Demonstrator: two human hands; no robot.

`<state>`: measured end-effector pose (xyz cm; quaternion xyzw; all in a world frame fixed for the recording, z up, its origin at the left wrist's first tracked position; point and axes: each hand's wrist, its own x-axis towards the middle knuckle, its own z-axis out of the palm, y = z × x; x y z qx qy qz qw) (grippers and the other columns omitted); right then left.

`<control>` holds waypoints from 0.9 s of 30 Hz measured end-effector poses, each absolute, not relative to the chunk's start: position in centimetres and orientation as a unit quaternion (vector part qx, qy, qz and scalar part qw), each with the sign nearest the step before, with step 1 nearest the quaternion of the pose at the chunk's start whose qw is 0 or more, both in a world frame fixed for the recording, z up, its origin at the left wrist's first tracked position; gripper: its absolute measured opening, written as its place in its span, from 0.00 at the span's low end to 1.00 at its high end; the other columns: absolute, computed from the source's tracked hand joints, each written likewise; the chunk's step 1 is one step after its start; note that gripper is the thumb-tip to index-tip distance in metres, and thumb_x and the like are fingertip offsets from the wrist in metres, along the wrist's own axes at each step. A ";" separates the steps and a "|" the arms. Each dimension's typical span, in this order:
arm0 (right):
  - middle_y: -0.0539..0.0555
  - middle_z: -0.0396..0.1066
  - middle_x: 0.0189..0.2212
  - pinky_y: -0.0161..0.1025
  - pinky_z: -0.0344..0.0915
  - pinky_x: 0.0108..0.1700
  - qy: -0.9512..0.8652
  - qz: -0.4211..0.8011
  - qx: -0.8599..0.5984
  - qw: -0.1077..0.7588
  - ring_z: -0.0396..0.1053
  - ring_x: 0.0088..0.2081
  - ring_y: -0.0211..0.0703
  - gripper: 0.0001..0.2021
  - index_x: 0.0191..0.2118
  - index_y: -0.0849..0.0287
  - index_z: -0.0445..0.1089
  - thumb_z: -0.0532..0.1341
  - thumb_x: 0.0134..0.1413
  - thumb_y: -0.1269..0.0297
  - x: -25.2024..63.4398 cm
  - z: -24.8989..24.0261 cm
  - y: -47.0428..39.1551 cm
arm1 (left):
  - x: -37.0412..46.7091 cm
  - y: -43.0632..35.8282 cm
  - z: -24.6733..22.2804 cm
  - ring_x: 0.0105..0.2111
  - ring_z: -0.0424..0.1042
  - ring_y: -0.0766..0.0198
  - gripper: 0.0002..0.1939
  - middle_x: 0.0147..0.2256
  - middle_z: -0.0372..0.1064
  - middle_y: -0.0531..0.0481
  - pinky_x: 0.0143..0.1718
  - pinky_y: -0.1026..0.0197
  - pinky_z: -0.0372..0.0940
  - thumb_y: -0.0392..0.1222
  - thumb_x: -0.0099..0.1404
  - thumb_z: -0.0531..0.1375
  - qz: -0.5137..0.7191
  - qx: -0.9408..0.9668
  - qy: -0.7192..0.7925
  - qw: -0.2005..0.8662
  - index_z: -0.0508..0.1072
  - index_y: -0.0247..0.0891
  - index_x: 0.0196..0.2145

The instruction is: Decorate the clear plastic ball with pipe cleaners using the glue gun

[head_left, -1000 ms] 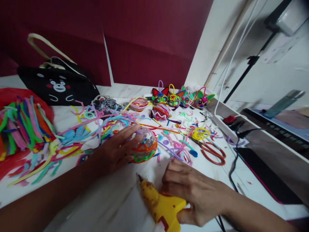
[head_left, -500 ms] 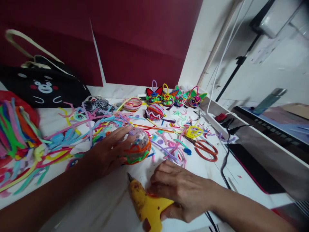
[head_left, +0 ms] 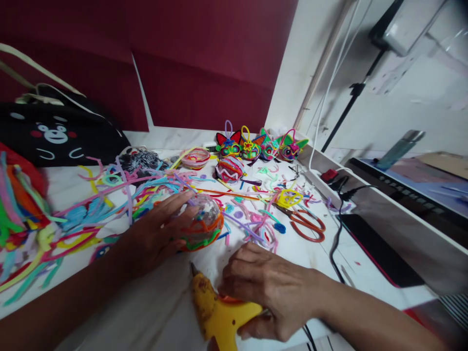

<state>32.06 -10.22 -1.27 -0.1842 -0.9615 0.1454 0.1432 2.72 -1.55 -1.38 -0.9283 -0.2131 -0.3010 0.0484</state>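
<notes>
My left hand (head_left: 157,231) rests against a clear plastic ball (head_left: 204,219), its fingers curved over the near left side. Orange and green pipe cleaners run around the ball's lower part. In my right hand (head_left: 263,287) is a yellow glue gun (head_left: 215,314), gripped by its handle. The gun lies low over the white table, and its dark nozzle points up and left, just below the ball and apart from it. My right thumb and fingers close around the handle. The gun's lower end is cut off by the frame's bottom edge.
Pipe cleaners (head_left: 84,212) in many colours cover the table's left and middle. Orange-handled scissors (head_left: 307,225) lie to the right, near a black phone-like slab (head_left: 378,251) and cables. Several decorated balls with ears (head_left: 250,146) stand at the back. A black bag (head_left: 54,136) is at far left.
The whole view has shifted slightly, so most things sit a little farther left. Both hands keep their holds on the ball and the glue gun.
</notes>
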 end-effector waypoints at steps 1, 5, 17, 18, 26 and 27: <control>0.59 0.71 0.47 0.49 0.59 0.54 -0.962 0.144 -0.183 0.144 0.66 0.49 0.50 0.26 0.54 0.64 0.68 0.60 0.58 0.48 32.1 -1.3 -10.2 | 2.7 -1.5 -1.4 0.68 0.48 0.47 0.31 0.73 0.33 0.51 0.67 0.41 0.51 0.40 0.75 0.49 -0.303 -0.928 -0.213 0.048 0.43 0.49 0.71; 0.59 0.71 0.47 0.49 0.59 0.54 -0.963 0.138 -0.184 0.142 0.65 0.49 0.50 0.25 0.54 0.64 0.68 0.61 0.58 0.50 32.1 -1.1 -10.2 | 2.8 -1.6 -1.4 0.69 0.48 0.47 0.31 0.73 0.33 0.52 0.67 0.40 0.51 0.38 0.75 0.49 -0.301 -0.929 -0.212 0.039 0.43 0.50 0.71; 0.57 0.71 0.40 0.44 0.61 0.51 -0.971 0.115 -0.185 0.097 0.65 0.44 0.47 0.20 0.47 0.65 0.70 0.63 0.54 0.54 32.3 -0.1 -10.4 | 2.6 -1.0 -1.5 0.70 0.44 0.51 0.32 0.73 0.32 0.49 0.68 0.45 0.49 0.37 0.74 0.49 -0.288 -0.933 -0.200 0.082 0.42 0.46 0.71; 0.56 0.71 0.39 0.43 0.61 0.50 -0.972 0.102 -0.189 0.092 0.65 0.42 0.47 0.19 0.46 0.65 0.71 0.62 0.54 0.55 32.3 0.2 -10.6 | 2.6 -0.9 -1.5 0.70 0.44 0.52 0.32 0.73 0.32 0.50 0.68 0.45 0.49 0.36 0.74 0.49 -0.288 -0.933 -0.198 0.085 0.42 0.46 0.71; 0.57 0.69 0.36 0.46 0.61 0.49 -0.958 0.072 -0.263 0.089 0.64 0.39 0.48 0.14 0.42 0.64 0.71 0.60 0.54 0.59 34.7 2.8 -13.3 | 2.6 -1.1 -1.6 0.69 0.46 0.48 0.32 0.72 0.35 0.46 0.66 0.42 0.52 0.37 0.74 0.50 -0.287 -0.933 -0.204 0.072 0.42 0.48 0.71; 0.57 0.69 0.36 0.47 0.61 0.50 -0.951 0.078 -0.282 0.098 0.64 0.40 0.48 0.14 0.43 0.64 0.71 0.61 0.54 0.60 35.3 3.1 -13.6 | 2.6 -1.1 -1.6 0.69 0.46 0.49 0.32 0.72 0.35 0.46 0.67 0.43 0.52 0.37 0.74 0.50 -0.290 -0.932 -0.205 0.073 0.42 0.48 0.71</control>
